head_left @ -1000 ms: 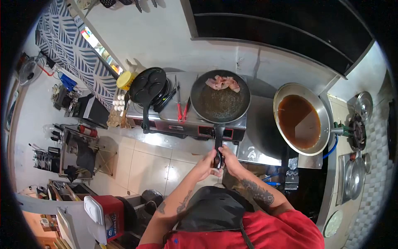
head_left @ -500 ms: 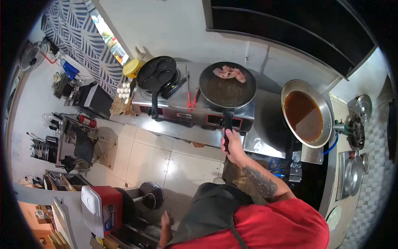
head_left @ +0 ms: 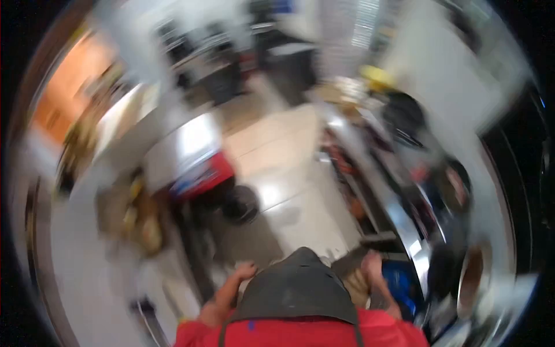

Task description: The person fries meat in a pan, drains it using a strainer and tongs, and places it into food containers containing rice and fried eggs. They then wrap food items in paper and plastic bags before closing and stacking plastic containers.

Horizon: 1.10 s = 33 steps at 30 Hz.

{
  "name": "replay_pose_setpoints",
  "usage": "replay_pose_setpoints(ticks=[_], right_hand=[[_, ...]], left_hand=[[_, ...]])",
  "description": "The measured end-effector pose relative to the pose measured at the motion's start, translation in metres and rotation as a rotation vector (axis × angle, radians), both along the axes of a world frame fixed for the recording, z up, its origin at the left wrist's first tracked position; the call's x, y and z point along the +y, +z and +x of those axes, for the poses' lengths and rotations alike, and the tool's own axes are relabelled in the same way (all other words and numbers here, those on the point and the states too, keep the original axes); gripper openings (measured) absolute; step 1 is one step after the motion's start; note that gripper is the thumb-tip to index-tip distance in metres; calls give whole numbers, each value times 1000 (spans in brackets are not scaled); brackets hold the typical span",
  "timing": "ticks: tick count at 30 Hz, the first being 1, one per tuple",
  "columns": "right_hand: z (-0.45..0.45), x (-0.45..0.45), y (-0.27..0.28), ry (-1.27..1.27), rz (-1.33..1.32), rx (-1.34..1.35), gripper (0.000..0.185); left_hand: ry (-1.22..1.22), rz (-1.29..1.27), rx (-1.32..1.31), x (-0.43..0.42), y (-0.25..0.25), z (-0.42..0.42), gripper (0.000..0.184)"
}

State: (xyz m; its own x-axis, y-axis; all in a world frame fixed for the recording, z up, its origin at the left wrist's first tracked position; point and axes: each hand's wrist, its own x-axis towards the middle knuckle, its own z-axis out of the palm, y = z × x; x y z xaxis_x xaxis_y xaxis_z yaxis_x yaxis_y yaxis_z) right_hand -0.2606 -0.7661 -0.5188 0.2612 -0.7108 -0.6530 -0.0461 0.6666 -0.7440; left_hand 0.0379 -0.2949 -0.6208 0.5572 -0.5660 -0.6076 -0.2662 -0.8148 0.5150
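Motion blurs the whole view. My left hand (head_left: 246, 270) hangs low beside the dark apron (head_left: 298, 286), away from any object, its fingers smeared. On the other side of the apron, my right hand (head_left: 372, 263) is also low, near the counter's front and a blue item (head_left: 400, 280); its fingers are unclear. The frying pan (head_left: 457, 184) with the pale pink meat sits on the stove at the right, out of reach of both hands. Farther back on the stove is the dark moulded pan (head_left: 403, 114). The bowl of brown liquid (head_left: 472, 277) stands at the lower right.
A red cooler with a white lid (head_left: 211, 176) stands left of centre, with a round dark object (head_left: 240, 203) beside it. Tiled floor (head_left: 306, 214) lies between the cooler and the steel counter edge (head_left: 404, 225). A yellow tub (head_left: 378, 77) is at the back.
My right hand has let go of the frying pan's handle and dropped to my side. My left hand had left the handle earlier. The view has swung left, toward the cooler and floor.
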Motion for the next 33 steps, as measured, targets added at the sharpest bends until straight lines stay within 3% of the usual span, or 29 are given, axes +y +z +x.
replay_pose_setpoints(ticks=[1, 2, 3, 5, 7, 9, 11, 13, 14, 15, 17, 18, 19, 20, 22, 24, 25, 28, 30, 31, 32, 33], right_hand=[[12, 15, -17, 220, -4, 98, 48], [21, 28, -31, 456, -24, 194, 47], [31, 40, -43, 698, -57, 283, 46], [54, 57, -48, 1187, -158, 425, 45], [77, 65, -42, 1625, -264, 514, 43], [102, 60, -35, 1990, -333, 547, 42], [134, 53, -36, 2246, -386, 513, 42], [173, 48, -46, 2301, -451, 495, 41], [193, 36, -81, 2218, -502, 496, 40], [213, 24, -116, 2135, -551, 494, 39], [275, 50, -91, 2052, -655, 547, 31], [320, 89, -28, 2051, -708, 607, 25], [344, 85, -59, 1990, -704, 488, 19], [369, 83, -87, 2014, -872, 327, 19], [421, 114, -84, 1910, -692, 23, 20], [489, 145, -74, 2131, -1095, -35, 18], [528, 176, -59, 2194, -1065, -126, 15], [632, 275, 87, 2488, -805, -480, 16], [664, 338, 250, 2659, -1142, -681, 26], [677, 367, 303, 2494, -1233, -1244, 29], [690, 396, 356, 2165, -1351, -1766, 34], [696, 420, 411, 1913, -1522, -2064, 30]], left_hand=[[32, 53, 87, 2, 11, 2, 46], [140, -33, 75, 16, -12, 1, 44], [94, 20, 20, 15, 41, 4, 41], [267, -35, -41, 45, 36, -1, 38], [434, -24, 71, 77, 32, -9, 38], [536, -38, 146, 93, 64, -5, 43], [599, -68, 142, 107, 53, -11, 46], [698, -96, 121, 120, 59, -11, 46], [746, -215, -8, 127, 19, -19, 35], [925, -244, 14, 124, 41, -15, 29], [1070, -262, 37, 125, 53, -1, 20], [1144, -273, 46, 125, 58, 6, 18], [1146, -296, 143, 135, 57, 20, 19], [1147, -325, 234, 142, 57, 32, 20], [1167, -355, 101, 156, 54, 44, 21], [1209, -351, -11, 167, 76, 72, 23], [1263, -346, -55, 179, 89, 97, 25], [1376, -388, -335, 215, 192, 174, 31], [1315, -493, -679, 228, 295, 207, 27], [1278, -548, -839, 237, 343, 221, 25], [1241, -694, -981, 248, 381, 233, 24], [1192, -841, -1117, 252, 429, 242, 24]])
